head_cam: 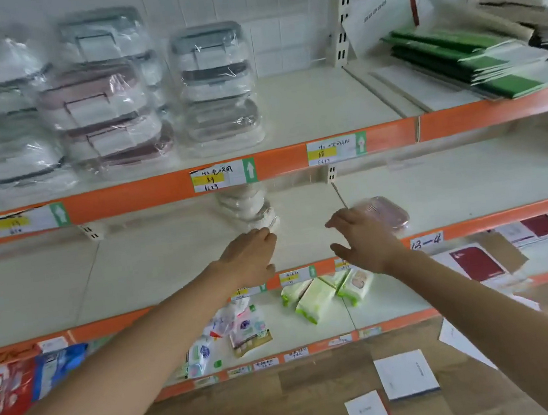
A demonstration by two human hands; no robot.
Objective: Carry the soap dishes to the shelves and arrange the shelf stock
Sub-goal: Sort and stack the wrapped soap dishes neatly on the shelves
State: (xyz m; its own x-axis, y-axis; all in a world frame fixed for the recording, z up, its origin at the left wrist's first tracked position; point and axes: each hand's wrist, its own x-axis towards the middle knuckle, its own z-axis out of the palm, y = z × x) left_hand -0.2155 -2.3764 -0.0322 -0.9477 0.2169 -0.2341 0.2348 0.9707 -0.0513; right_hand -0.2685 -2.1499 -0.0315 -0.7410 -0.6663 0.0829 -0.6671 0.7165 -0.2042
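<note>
Here both arms are stretched out over the middle shelf (170, 271). The left hand (249, 257) is laid against the foot of a short stack of white wrapped soap dishes (252, 210), its fingertips touching the lowest one; whether the fingers are curled round it cannot be told, as they are hidden behind the knuckles. The right hand (364, 239) is held spread, fingers loose and apart, with nothing gripped. Just behind it a single pink soap dish (385, 214) in clear wrap is seen lying flat on the same shelf, near the front edge. On the shelf above, stacks of wrapped lidded boxes (216, 90) are ranged at the left and green packets (475, 62) at the right. Below, green-and-white wipe packs (324, 292) are scattered.
</note>
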